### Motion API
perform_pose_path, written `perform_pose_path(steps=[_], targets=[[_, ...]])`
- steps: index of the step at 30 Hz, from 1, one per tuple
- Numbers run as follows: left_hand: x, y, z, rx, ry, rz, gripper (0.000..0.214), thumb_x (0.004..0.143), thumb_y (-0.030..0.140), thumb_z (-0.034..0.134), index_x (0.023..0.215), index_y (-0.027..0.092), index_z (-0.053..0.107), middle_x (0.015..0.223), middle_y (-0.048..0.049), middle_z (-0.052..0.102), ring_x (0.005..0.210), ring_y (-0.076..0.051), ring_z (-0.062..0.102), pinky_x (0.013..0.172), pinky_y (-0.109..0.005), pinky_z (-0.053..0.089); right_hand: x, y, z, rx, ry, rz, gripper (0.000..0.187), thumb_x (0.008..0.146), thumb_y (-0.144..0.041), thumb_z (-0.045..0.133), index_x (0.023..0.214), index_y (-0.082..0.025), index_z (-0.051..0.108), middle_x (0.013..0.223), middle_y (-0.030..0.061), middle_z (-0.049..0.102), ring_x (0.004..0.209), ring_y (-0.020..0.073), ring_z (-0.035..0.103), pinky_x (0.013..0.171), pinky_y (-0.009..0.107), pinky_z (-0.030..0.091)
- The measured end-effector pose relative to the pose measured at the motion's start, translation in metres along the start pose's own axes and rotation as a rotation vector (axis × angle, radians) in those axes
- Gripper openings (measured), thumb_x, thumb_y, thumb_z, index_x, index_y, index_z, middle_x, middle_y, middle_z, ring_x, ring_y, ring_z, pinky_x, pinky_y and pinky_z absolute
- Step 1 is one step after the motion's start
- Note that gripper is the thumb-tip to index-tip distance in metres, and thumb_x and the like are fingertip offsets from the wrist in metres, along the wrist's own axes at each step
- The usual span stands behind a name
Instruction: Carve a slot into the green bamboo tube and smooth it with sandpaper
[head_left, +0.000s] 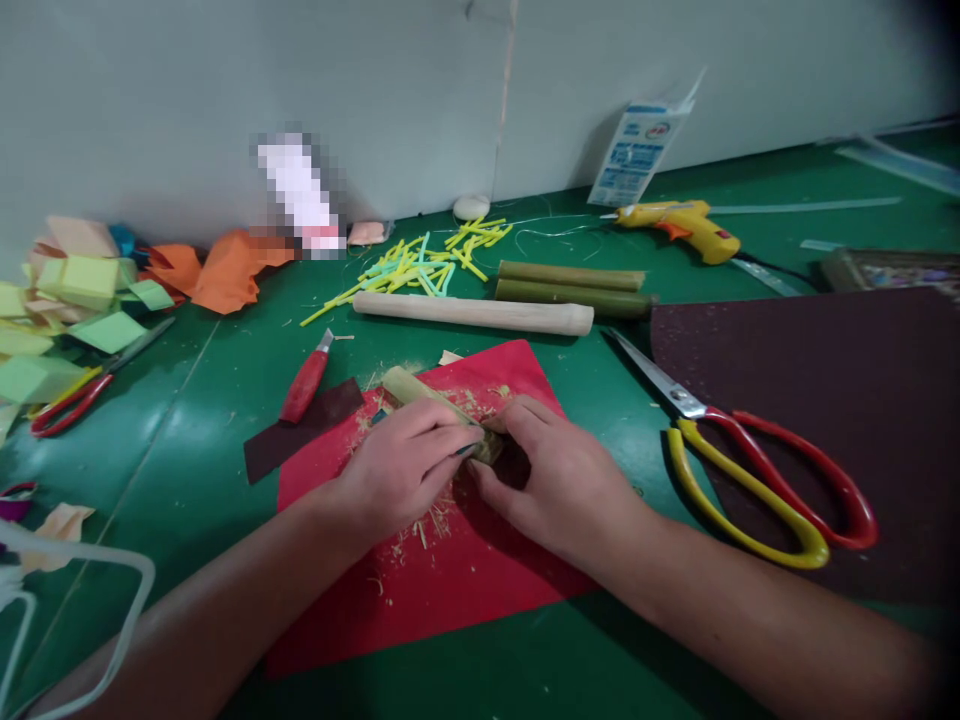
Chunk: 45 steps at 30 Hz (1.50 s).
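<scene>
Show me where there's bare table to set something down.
Bare green table shows between the dark strip and the left-side scissors, and along the red sheet's near edge. The sheet's middle is crowded: left hand, right hand, bamboo piece, shavings. Beyond it lie straws and a pale rod.

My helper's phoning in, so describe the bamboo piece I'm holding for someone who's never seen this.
On the green table, find the red sheet strewn with shavings. Over it, the left hand and right hand hold the bamboo piece, unlike the three bamboo lengths lying beyond.
</scene>
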<state>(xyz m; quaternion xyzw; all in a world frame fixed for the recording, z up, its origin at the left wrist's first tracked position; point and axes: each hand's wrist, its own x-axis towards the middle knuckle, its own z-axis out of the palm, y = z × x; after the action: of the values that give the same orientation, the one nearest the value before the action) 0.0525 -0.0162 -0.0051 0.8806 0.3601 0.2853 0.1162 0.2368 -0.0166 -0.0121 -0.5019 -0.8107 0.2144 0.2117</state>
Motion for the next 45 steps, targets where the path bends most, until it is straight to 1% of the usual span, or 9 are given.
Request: perform_pose_path(steps=[6, 9, 14, 19, 23, 28, 34, 39, 45], targets=[[-0.0027, 0.0024, -0.0002, 0.006, -0.006, 0.036, 0.021, 0.091, 0.016, 0.046, 0.101, 0.012, 0.064, 0.079, -0.0057, 0.061, 0.072, -0.014, 0.056, 0.063, -0.027, 0.048, 0.0023, -0.0021, -0.0013, -0.013, -0.027, 0.043, 0.013, 0.073, -0.029, 0.055, 0.079, -0.019, 0.052, 0.079, 0.0033, 0.057, 0.07, 0.0161, 0.053, 0.058, 0.027, 0.037], [-0.0037, 0.0025, 0.0004, 0.03, 0.001, 0.065, 0.022, 0.091, 0.016, 0.045, 0.104, 0.012, 0.062, 0.08, -0.0066, 0.062, 0.072, -0.015, 0.055, 0.064, -0.029, 0.048, 0.0035, -0.0026, -0.0029, 0.009, -0.059, 0.085, 0.011, 0.071, -0.029, 0.055, 0.076, -0.02, 0.051, 0.075, 0.0018, 0.056, 0.064, 0.0142, 0.051, 0.055, 0.026, 0.035], [-0.0011, 0.0007, 0.0025, 0.076, -0.001, 0.042, 0.021, 0.091, 0.016, 0.045, 0.098, 0.011, 0.064, 0.081, -0.0066, 0.062, 0.072, -0.015, 0.056, 0.064, -0.027, 0.048, 0.0047, -0.0028, -0.0031, 0.034, -0.057, 0.111, 0.012, 0.072, -0.031, 0.055, 0.074, -0.02, 0.049, 0.073, 0.001, 0.055, 0.061, 0.013, 0.05, 0.054, 0.025, 0.034], [-0.0022, 0.002, 0.0028, 0.071, -0.007, 0.05, 0.022, 0.092, 0.018, 0.044, 0.104, 0.013, 0.063, 0.078, -0.005, 0.061, 0.072, -0.014, 0.056, 0.063, -0.027, 0.047, 0.0051, -0.0021, -0.0021, 0.054, -0.077, 0.102, 0.013, 0.07, -0.031, 0.056, 0.072, -0.021, 0.047, 0.073, 0.0008, 0.055, 0.061, 0.0129, 0.048, 0.053, 0.025, 0.033], [0.0006, 0.0017, 0.0031, 0.062, -0.014, 0.05, 0.022, 0.092, 0.017, 0.043, 0.096, 0.013, 0.064, 0.079, -0.0055, 0.062, 0.073, -0.015, 0.057, 0.064, -0.027, 0.047, 0.0057, -0.0023, -0.0026, 0.048, -0.077, 0.107, 0.014, 0.071, -0.031, 0.055, 0.071, -0.021, 0.045, 0.071, 0.0004, 0.054, 0.059, 0.0125, 0.047, 0.053, 0.025, 0.033], [-0.0023, 0.0026, 0.0014, 0.045, -0.02, 0.023, 0.023, 0.091, 0.018, 0.045, 0.103, 0.012, 0.064, 0.076, -0.0051, 0.06, 0.069, -0.014, 0.056, 0.061, -0.026, 0.046, 0.0061, -0.0018, -0.0032, 0.072, -0.088, 0.103, 0.013, 0.07, -0.03, 0.056, 0.074, -0.021, 0.049, 0.073, 0.0011, 0.056, 0.064, 0.0143, 0.051, 0.055, 0.025, 0.034], [0.0018, 0.0029, 0.0028, 0.063, -0.038, 0.017, 0.025, 0.093, 0.019, 0.041, 0.1, 0.013, 0.065, 0.08, -0.006, 0.062, 0.072, -0.015, 0.057, 0.063, -0.027, 0.048, 0.0056, -0.002, -0.0032, 0.06, -0.082, 0.105, 0.013, 0.07, -0.031, 0.055, 0.073, -0.02, 0.048, 0.072, 0.0009, 0.055, 0.061, 0.0133, 0.048, 0.053, 0.025, 0.033], [-0.0014, 0.0011, -0.0011, 0.066, -0.044, 0.06, 0.026, 0.093, 0.019, 0.041, 0.101, 0.01, 0.064, 0.075, -0.006, 0.06, 0.067, -0.015, 0.055, 0.058, -0.027, 0.046, 0.0051, -0.0009, -0.0019, 0.071, -0.087, 0.109, 0.013, 0.069, -0.031, 0.056, 0.075, -0.02, 0.05, 0.074, 0.001, 0.056, 0.063, 0.0133, 0.049, 0.054, 0.025, 0.033], [-0.0014, -0.0051, -0.0024, 0.094, -0.037, -0.035, 0.022, 0.092, 0.02, 0.045, 0.099, 0.014, 0.064, 0.084, -0.0064, 0.062, 0.076, -0.015, 0.058, 0.067, -0.027, 0.049, 0.005, -0.0006, -0.0006, 0.02, -0.067, 0.103, 0.017, 0.07, -0.034, 0.056, 0.071, -0.021, 0.045, 0.07, -0.0007, 0.053, 0.058, 0.0118, 0.045, 0.051, 0.025, 0.03]])
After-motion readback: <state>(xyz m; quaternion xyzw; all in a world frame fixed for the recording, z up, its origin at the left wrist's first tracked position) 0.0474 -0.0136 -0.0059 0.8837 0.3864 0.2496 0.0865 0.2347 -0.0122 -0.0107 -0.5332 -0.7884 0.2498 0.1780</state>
